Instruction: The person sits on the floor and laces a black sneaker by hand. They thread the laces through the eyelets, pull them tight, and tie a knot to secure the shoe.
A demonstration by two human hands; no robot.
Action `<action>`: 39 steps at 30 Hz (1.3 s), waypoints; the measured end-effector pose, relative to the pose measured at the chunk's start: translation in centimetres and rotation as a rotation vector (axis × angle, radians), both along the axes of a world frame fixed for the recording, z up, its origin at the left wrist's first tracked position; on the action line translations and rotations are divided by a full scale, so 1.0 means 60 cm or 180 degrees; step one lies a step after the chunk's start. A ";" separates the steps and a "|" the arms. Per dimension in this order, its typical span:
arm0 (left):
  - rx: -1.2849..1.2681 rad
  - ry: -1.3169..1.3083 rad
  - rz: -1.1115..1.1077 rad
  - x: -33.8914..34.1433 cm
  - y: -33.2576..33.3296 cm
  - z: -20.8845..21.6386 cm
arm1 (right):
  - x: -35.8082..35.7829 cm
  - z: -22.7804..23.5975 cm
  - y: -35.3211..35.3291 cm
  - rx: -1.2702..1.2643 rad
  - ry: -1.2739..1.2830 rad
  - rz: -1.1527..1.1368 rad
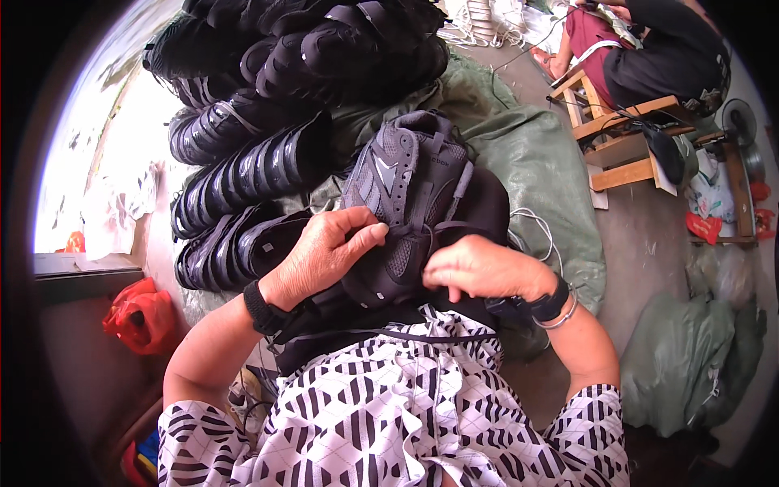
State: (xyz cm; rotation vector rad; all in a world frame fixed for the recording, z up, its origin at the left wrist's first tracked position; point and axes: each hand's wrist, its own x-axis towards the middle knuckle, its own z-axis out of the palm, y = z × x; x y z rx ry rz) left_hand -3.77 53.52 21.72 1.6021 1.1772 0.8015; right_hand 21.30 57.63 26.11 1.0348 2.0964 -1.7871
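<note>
A dark grey and black shoe upper lies across my lap, its rounded toe end nearest me and its row of eyelets facing up. My left hand is closed at its left side, thumb and forefinger pinched together on the upper by the lower eyelets. To the right of the toe, my right hand hovers with fingers curled together and a little blurred. Whatever it holds, if anything, is too small to make out. More black material lies beneath the upper, partly hidden by my hands.
Nested rows of black shoe uppers are stacked at the left, with a larger heap behind. Green sacking spreads to the right. A red plastic bag sits at left. Another person sits far right by a wooden bench.
</note>
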 end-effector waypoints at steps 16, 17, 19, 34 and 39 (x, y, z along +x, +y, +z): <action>-0.0208 0.0629 0.0504 0.034 -0.017 0.010 | -0.037 -0.011 0.040 -0.0676 0.0705 -0.1398; -0.0037 0.0605 0.0569 0.039 -0.020 0.009 | -0.032 -0.012 0.041 -0.0882 0.0757 -0.1509; 0.0348 0.1157 0.0740 0.048 -0.023 0.010 | -0.027 -0.017 0.038 -0.1011 0.1015 -0.1524; -0.0257 -0.0134 -0.0160 0.036 0.009 0.034 | -0.071 -0.063 0.004 0.0555 0.1240 -0.1623; 0.1078 0.2164 -0.0701 0.041 0.014 0.098 | -0.109 -0.105 0.012 0.2724 -0.0242 -0.0008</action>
